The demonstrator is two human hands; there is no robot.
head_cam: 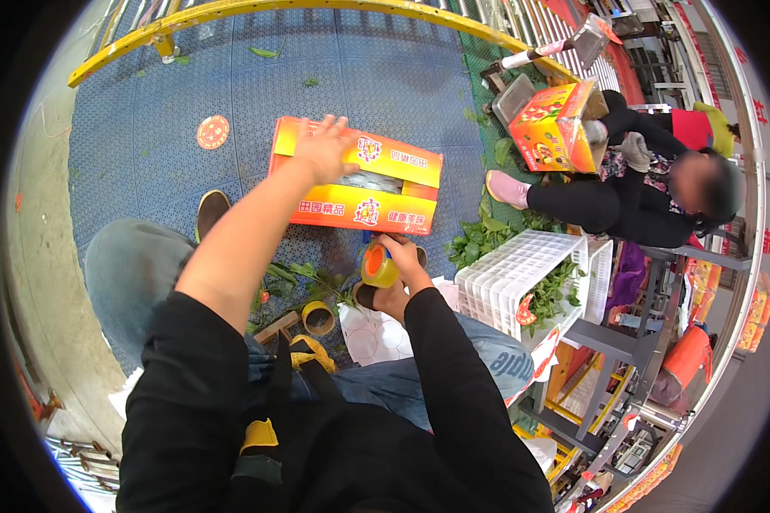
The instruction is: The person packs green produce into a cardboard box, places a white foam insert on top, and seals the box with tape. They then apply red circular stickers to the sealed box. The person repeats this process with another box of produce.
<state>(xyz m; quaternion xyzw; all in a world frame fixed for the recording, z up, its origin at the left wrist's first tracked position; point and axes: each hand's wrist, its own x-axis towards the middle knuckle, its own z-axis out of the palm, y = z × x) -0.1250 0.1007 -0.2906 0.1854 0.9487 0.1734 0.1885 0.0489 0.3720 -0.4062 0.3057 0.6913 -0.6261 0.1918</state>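
Note:
A red and yellow cardboard carton (385, 214) lies on the blue floor mat before me. Its top flaps are folded in, with a gap between them that shows something grey inside, too unclear to name. My left hand (324, 152) rests with spread fingers on the carton's upper left part. Close to the carton's near side, my right hand (405, 261) grips a tape dispenser, of which the handle is mostly hidden. The dispenser carries a roll of yellowish packing tape (380, 268) with an orange core.
A tape roll (318, 319) lies near my feet among leafy stems (301, 276). White plastic crates (520, 269) with greens stand at right. Beyond, a seated person (648, 186) handles another carton (555, 131). A yellow-framed roller conveyor (308, 6) borders the far side.

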